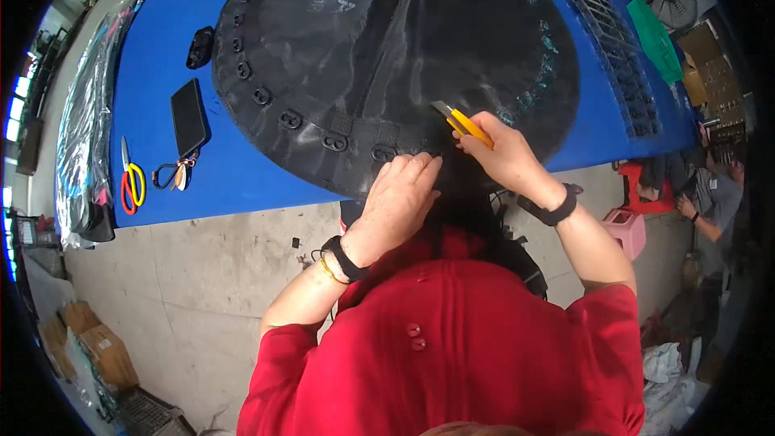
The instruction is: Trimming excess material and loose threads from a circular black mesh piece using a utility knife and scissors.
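Observation:
A large round black mesh sheet (323,56) lies across the blue table, with several black plastic loops along its left and near rim. My left hand (397,198) presses on the sheet's near edge beside one black loop (383,153), its fingers bent together; whether they pinch the edge is hidden. In my right hand (507,153) is a yellow utility knife (470,126), its blade out and pointing away to the left above the sheet. Teal marks (539,73) run along the sheet's right side.
On the blue table (234,186) at left lie scissors (131,178), a black phone (189,117), keys (182,171) and a clear-wrapped bundle (93,113). A black grid rack (613,40) and green crate (655,39) stand at right. Another person (714,198) sits at far right near a pink stool (626,230).

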